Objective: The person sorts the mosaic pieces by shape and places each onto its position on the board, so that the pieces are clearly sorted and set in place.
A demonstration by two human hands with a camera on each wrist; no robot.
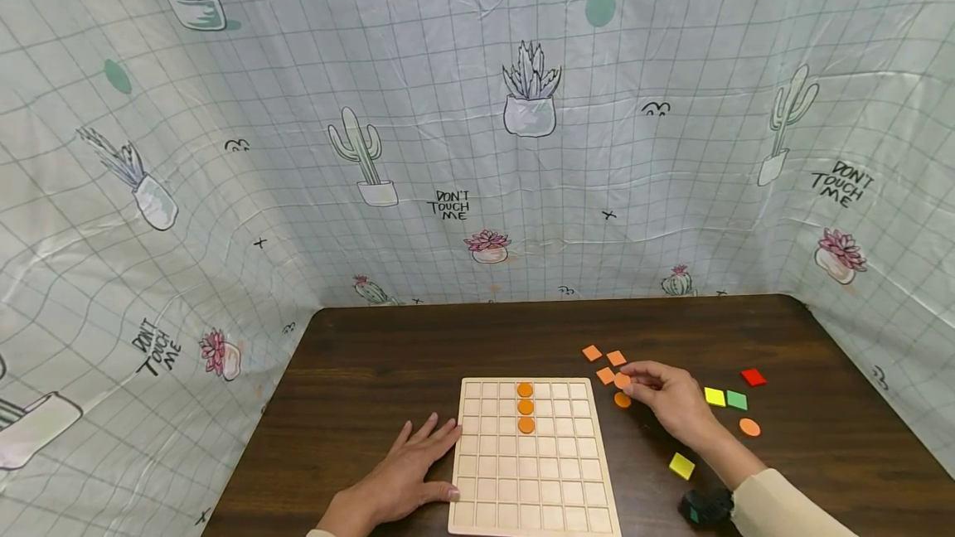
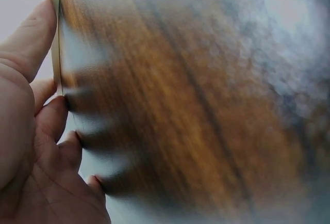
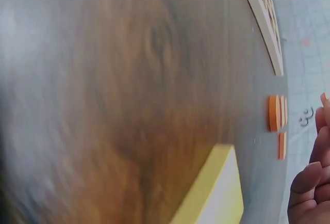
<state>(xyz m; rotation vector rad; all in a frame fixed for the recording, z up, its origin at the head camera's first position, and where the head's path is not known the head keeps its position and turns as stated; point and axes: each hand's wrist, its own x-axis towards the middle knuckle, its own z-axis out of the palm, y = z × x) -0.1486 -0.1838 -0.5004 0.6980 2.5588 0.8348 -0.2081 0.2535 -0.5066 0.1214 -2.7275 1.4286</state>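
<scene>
A pale wooden grid board (image 1: 485,471) lies on the dark table, with three orange discs (image 1: 525,407) lined up in one column at its far end. My left hand (image 1: 403,475) rests beside the board with fingers spread, the thumb and fingertips touching its left edge; the left wrist view shows this edge (image 2: 57,43) too. Right of the board, my right hand (image 1: 675,400) pinches an orange disc (image 1: 622,381) between thumb and fingers. Close to it are another orange disc (image 1: 622,399) and three orange squares (image 1: 605,375). The right wrist view shows only part of this hand (image 3: 314,182).
Farther right lie a yellow square (image 1: 714,397), a green square (image 1: 736,400), a red square (image 1: 753,377) and an orange disc (image 1: 749,428). Another yellow square (image 1: 681,466) lies under the right forearm's side. A cactus-print curtain (image 1: 522,189) surrounds the table's back and sides.
</scene>
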